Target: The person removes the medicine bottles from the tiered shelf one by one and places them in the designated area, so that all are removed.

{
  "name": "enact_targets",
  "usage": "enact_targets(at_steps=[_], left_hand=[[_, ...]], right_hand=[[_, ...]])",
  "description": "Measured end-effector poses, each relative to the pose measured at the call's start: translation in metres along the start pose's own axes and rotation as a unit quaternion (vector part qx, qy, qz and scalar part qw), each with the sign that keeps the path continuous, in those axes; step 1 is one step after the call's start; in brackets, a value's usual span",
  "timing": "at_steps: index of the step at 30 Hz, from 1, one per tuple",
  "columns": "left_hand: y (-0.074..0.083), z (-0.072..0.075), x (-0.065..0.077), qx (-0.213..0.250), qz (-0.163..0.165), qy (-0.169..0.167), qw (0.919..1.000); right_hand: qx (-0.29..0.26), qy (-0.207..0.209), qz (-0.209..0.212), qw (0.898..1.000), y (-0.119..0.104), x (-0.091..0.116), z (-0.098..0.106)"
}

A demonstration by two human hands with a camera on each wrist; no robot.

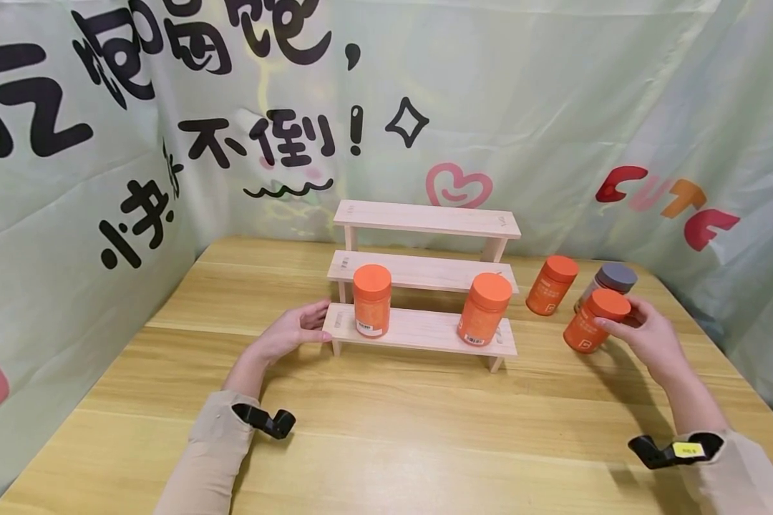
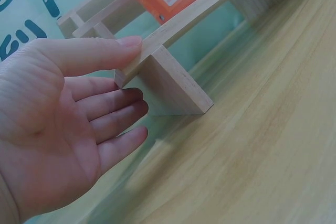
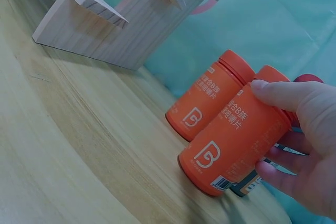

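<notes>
A three-step wooden display stand (image 1: 419, 330) stands on the table. My left hand (image 1: 294, 332) holds the left end of its lowest step, thumb on top and fingers below the edge in the left wrist view. Two orange pill bottles (image 1: 372, 300) stand apart on that step, the other bottle (image 1: 485, 309) towards its right end. To the right of the stand, my right hand (image 1: 650, 336) grips a third orange bottle (image 3: 236, 135) near its lid, between thumb and fingers. Whether its base touches the table I cannot tell.
Behind the gripped bottle stand another orange bottle (image 1: 552, 285) and a bottle with a grey-blue lid (image 1: 615, 277), partly hidden. The stand's middle step (image 1: 425, 270) and top step (image 1: 425, 218) rise behind. A printed cloth (image 1: 554, 107) hangs around the wooden table (image 1: 393, 429).
</notes>
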State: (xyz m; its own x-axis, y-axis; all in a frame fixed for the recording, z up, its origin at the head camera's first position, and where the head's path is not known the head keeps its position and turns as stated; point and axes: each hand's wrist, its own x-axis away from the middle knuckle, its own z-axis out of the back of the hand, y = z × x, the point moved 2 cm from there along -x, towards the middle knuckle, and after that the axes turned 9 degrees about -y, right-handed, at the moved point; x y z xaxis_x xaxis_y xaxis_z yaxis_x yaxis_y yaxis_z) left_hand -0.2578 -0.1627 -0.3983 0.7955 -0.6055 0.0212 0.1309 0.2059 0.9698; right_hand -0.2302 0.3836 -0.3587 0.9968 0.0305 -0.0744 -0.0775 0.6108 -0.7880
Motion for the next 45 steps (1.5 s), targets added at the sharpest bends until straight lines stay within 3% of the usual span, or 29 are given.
enact_targets(at_steps=[8, 13, 19, 27, 45], left_hand=[[0.001, 0.001, 0.000, 0.000, -0.003, -0.001, 1.0000], [0.000, 0.000, 0.000, -0.001, -0.004, 0.003, 1.0000], [0.000, 0.000, 0.000, 0.000, -0.005, 0.005, 1.0000], [0.001, 0.000, 0.001, -0.001, -0.006, 0.004, 1.0000], [0.001, 0.000, 0.001, -0.009, -0.003, 0.006, 0.9999]], right_hand=[[-0.060, 0.009, 0.022, 0.998, 0.017, -0.003, 0.010], [-0.095, 0.036, 0.019, 0.995, 0.024, -0.008, 0.022], [-0.098, 0.038, 0.014, 0.994, -0.012, 0.000, 0.032], [-0.048, 0.013, 0.006, 0.999, -0.057, 0.000, 0.031], [-0.017, -0.071, 0.080, 0.994, -0.141, -0.023, -0.017]])
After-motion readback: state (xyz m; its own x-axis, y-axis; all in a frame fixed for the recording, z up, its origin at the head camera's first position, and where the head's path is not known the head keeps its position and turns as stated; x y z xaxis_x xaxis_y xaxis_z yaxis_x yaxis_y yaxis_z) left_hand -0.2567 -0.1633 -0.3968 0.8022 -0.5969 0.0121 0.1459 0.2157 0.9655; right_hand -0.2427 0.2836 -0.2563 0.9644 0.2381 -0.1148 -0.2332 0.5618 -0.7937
